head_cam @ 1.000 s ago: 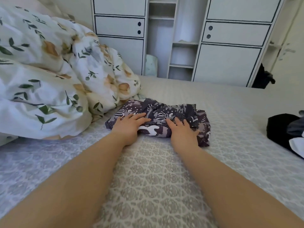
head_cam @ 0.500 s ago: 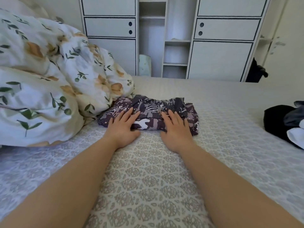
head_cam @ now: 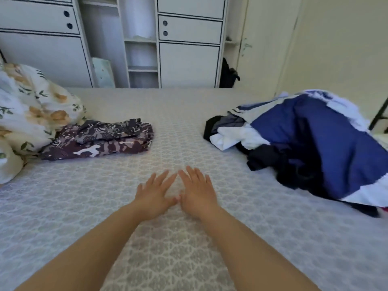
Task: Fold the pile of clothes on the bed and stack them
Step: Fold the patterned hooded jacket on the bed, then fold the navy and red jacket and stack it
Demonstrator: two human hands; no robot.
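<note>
A folded dark purple patterned garment (head_cam: 100,139) lies on the bed at the left, against the floral duvet. A loose pile of clothes (head_cam: 310,148) sits at the right: a blue and white piece on top, with white, grey and black items under it. My left hand (head_cam: 154,195) and my right hand (head_cam: 196,191) lie side by side over the bedspread in the middle, fingers straight and spread, thumbs almost touching. Both hold nothing and are apart from either heap.
The patterned grey bedspread (head_cam: 178,259) covers the bed. A bunched floral duvet (head_cam: 27,114) fills the left edge. White wardrobes with open shelves (head_cam: 142,55) stand beyond the bed's far side. A dark bag (head_cam: 227,75) hangs by the wardrobe's right side.
Both hands have left the folded patterned garment and moved right to the bed's middle. The view has swung right, bringing the clothes pile into sight.
</note>
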